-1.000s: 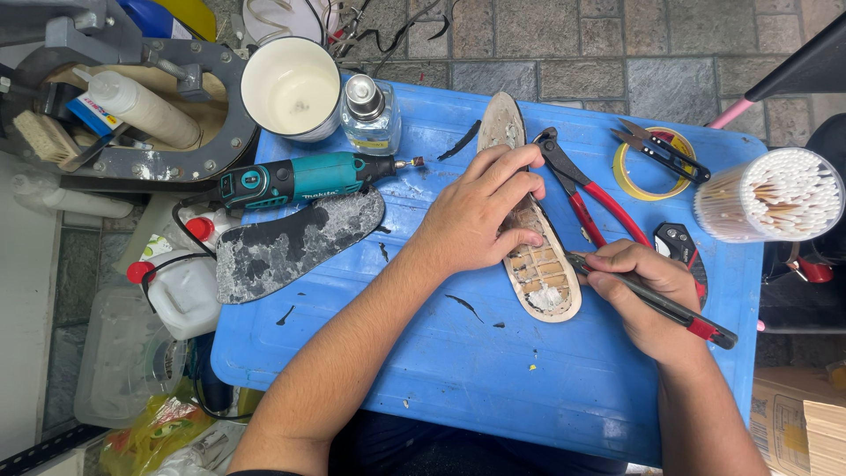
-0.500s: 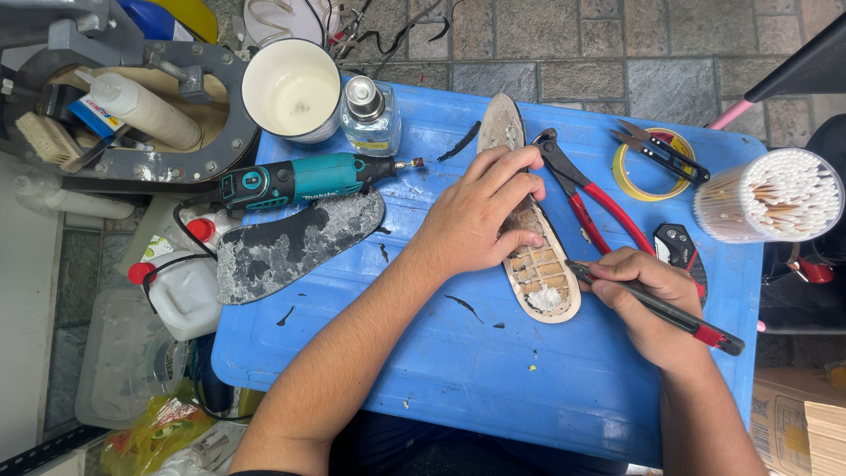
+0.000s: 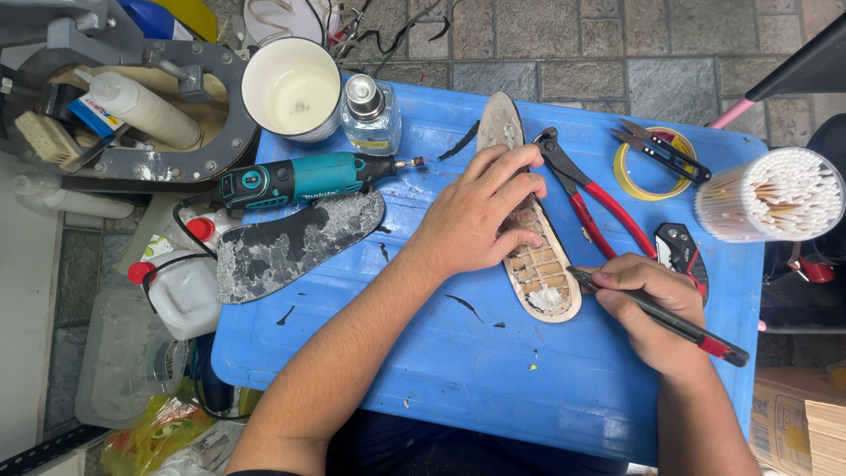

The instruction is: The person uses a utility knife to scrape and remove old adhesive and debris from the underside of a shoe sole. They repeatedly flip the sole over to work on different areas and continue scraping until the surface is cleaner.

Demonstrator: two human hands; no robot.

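Two bare hands work over a shoe sole [image 3: 539,264] lying lengthwise on a blue plastic lid [image 3: 493,370] that serves as the bench top. Left hand [image 3: 476,216]: fingers spread and pressed flat on the sole's middle, hiding that stretch; only the pointed toe end at the far side and the heel end nearest the viewer show. Right hand [image 3: 652,304]: closed around a slim black tool with a red end [image 3: 661,316], whose tip meets the sole's heel edge; whether the tip is a blade or a point cannot be made out. Sole: pale tan, narrow, with a grid of square cells exposed toward the heel and a whitish patch in the last cells.

Partly covered or cut off: red-handled pliers [image 3: 586,198] run under the left fingertips beside the sole; a small black cutter [image 3: 677,249] is half hidden behind the right hand; both forearms leave the bottom edge.

Also on the lid: a teal rotary tool [image 3: 300,179], a mottled grey insole [image 3: 295,242], a clear glass bottle [image 3: 370,115], a roll of yellow tape [image 3: 648,167] with thread snips [image 3: 661,152] across it, and a tub of cotton swabs [image 3: 775,196]. A white cup [image 3: 293,88] stands at the far left corner.
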